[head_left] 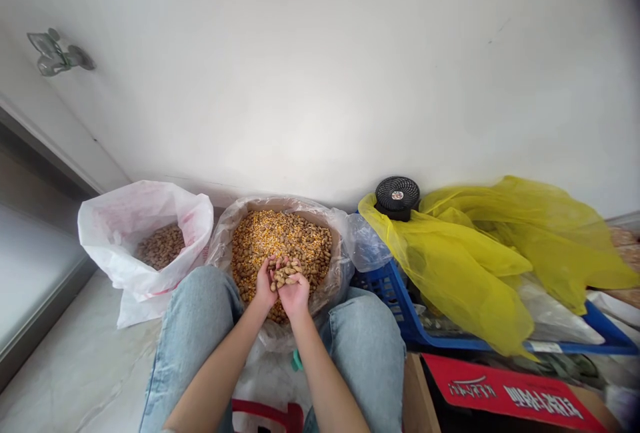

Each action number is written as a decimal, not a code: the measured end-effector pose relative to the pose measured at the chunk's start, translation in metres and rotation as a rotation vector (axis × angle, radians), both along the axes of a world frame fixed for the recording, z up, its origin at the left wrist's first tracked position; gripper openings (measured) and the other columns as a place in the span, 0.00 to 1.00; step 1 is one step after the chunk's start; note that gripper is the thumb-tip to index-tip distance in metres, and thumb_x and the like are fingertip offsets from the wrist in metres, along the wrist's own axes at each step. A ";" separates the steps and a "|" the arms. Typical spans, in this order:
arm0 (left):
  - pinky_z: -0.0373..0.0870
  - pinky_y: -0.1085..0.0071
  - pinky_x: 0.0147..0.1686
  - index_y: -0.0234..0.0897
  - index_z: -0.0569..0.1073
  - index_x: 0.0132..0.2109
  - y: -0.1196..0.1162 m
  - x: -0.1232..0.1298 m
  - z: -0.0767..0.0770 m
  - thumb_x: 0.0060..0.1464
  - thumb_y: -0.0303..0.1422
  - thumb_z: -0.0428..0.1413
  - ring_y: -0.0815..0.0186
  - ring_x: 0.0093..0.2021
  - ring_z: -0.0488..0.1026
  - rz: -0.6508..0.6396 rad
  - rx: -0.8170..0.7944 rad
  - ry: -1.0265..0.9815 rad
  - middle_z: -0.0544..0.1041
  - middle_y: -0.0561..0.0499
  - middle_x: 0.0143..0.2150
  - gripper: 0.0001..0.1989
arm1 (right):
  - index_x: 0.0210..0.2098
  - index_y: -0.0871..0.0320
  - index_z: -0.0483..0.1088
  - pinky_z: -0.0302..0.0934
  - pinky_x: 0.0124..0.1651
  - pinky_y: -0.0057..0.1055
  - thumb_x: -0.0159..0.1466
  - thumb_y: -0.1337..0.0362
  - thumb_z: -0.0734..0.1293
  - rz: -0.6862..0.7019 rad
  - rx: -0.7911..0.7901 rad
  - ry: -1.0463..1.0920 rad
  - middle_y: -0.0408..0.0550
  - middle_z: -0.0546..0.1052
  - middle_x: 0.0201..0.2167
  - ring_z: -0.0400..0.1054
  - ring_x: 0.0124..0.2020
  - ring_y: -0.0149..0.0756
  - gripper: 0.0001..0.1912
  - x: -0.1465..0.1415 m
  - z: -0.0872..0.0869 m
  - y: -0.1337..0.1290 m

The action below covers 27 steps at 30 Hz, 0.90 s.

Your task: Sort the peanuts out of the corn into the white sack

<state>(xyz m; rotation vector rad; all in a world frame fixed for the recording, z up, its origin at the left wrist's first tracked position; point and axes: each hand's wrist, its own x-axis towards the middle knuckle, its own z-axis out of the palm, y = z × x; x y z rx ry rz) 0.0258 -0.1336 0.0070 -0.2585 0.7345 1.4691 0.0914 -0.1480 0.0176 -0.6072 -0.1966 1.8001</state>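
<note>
My left hand (266,284) and my right hand (296,295) are cupped side by side, palms up, with a heap of unshelled peanuts (284,275) in them. They are just above a clear plastic-lined container (336,219) between my knees. Inside it lie yellow and orange corn kernels (265,231) mixed with more peanuts in their shells, thicker toward the right side. My hands cover part of the near side of this mix.
A white sack (120,219) of peanuts (163,246) stands at left. On the right, yellow netting (465,266) and a small black fan (397,197) lie over a blue crate (415,326). A red box flap (510,389) is nearer me. The white wall (320,73) rises behind.
</note>
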 end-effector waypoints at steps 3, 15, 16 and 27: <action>0.67 0.74 0.26 0.35 0.67 0.27 0.001 0.001 0.000 0.47 0.28 0.48 0.70 0.22 0.70 -0.013 -0.018 -0.028 0.72 0.53 0.22 0.05 | 0.28 0.54 0.62 0.62 0.38 0.36 0.42 0.74 0.57 -0.016 -0.005 -0.001 0.39 0.71 0.28 0.66 0.35 0.31 0.15 -0.001 0.000 0.000; 0.65 0.75 0.24 0.36 0.65 0.26 -0.002 0.008 -0.007 0.46 0.28 0.47 0.72 0.19 0.67 0.051 -0.219 0.026 0.68 0.54 0.19 0.05 | 0.29 0.56 0.60 0.62 0.26 0.28 0.41 0.72 0.56 -0.131 -0.326 -0.089 0.40 0.71 0.23 0.66 0.24 0.28 0.15 -0.005 -0.006 0.007; 0.65 0.75 0.24 0.36 0.66 0.26 -0.003 0.010 -0.008 0.47 0.28 0.47 0.71 0.19 0.67 0.059 -0.248 0.051 0.68 0.54 0.19 0.05 | 0.29 0.56 0.60 0.62 0.25 0.27 0.41 0.72 0.56 -0.139 -0.335 -0.107 0.40 0.70 0.22 0.66 0.23 0.28 0.14 -0.006 -0.007 0.007; 0.64 0.78 0.24 0.35 0.67 0.26 -0.003 0.011 0.000 0.47 0.28 0.48 0.73 0.21 0.67 0.141 -0.229 0.129 0.70 0.54 0.23 0.05 | 0.30 0.55 0.60 0.63 0.31 0.28 0.40 0.73 0.56 -0.132 -0.299 -0.030 0.38 0.71 0.25 0.67 0.27 0.27 0.17 -0.009 0.000 0.005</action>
